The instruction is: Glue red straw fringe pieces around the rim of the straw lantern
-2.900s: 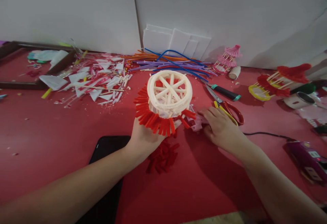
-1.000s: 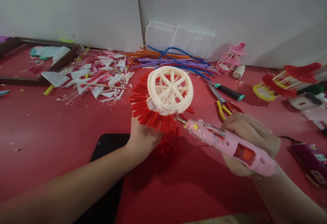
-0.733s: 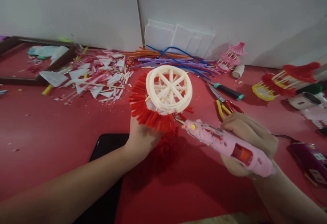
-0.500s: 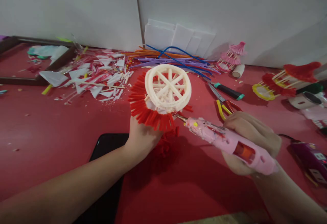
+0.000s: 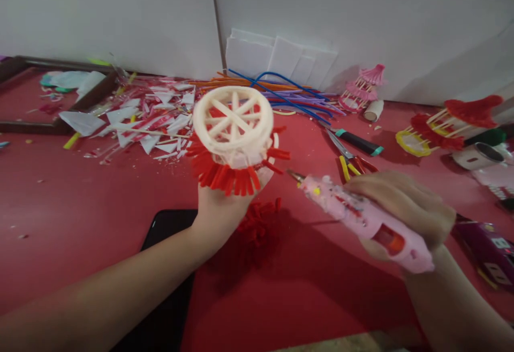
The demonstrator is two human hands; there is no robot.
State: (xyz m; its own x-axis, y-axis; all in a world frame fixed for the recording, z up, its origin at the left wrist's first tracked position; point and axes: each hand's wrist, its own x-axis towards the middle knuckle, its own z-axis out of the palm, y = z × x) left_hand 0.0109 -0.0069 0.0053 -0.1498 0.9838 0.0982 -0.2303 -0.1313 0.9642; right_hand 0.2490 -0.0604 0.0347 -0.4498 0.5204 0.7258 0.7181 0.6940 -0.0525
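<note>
Two bare hands work above a red tabletop [image 5: 100, 202]. The left hand [image 5: 219, 204] has its grip closed around a craft model [image 5: 236, 148] from below, though most of its fingers are hidden. The model is held up near the middle of the view, clear of the tabletop: a cream ring with crossed spokes on top, and red fuzzy strips fanning out around its lower part.

The right hand [image 5: 401, 202] grips a pink glue gun [image 5: 357, 215], its grip closed around the body. The nozzle points at the model and ends just beside the red strips on that side.

Below the model lies a heap of loose red pieces [image 5: 261, 221]. A black slab [image 5: 166, 301] sits partly under the left forearm. Beyond the right hand are scissors [image 5: 336, 143] with yellow and red handles, next to a black and teal handle [image 5: 358, 142]. Farther back, pipe cleaners [image 5: 297, 97] in blue, purple and orange lie before white sheets [image 5: 277, 54] leaning against the wall [image 5: 341, 9].
</note>
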